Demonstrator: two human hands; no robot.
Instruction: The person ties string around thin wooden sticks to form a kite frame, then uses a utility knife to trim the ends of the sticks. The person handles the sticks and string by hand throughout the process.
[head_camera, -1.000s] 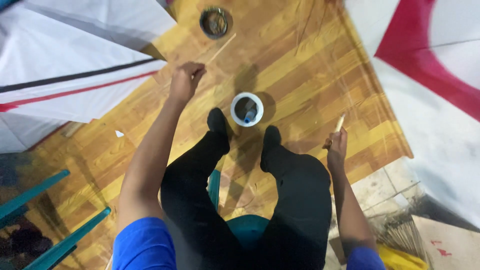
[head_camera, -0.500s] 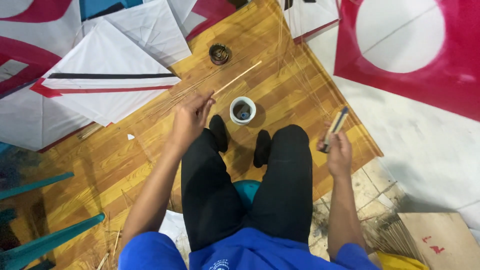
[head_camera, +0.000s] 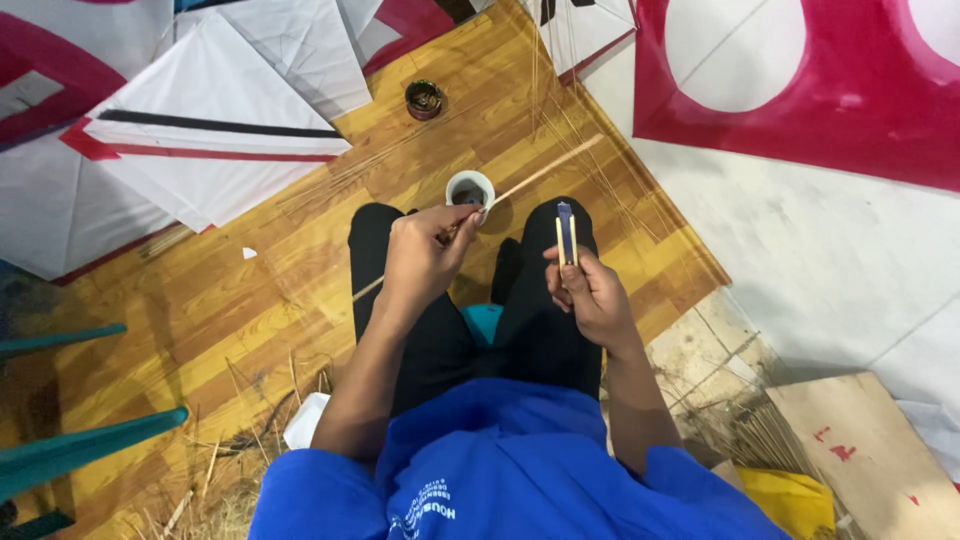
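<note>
left hand (head_camera: 420, 262) pinches stick (head_camera: 540, 172) over cup (head_camera: 470, 189) | right hand (head_camera: 590, 292) grips knife (head_camera: 566, 232) upright, just beside

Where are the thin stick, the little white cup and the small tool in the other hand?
thin stick (head_camera: 545, 170), head view, bare shaft beyond the cup.
white cup (head_camera: 470, 188), head view, its rim.
small tool (head_camera: 566, 232), head view, mid-length above the fingers.

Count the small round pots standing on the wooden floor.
2: a white round cup just beyond the left hand, and a dark round pot farther off by the kites.
</note>
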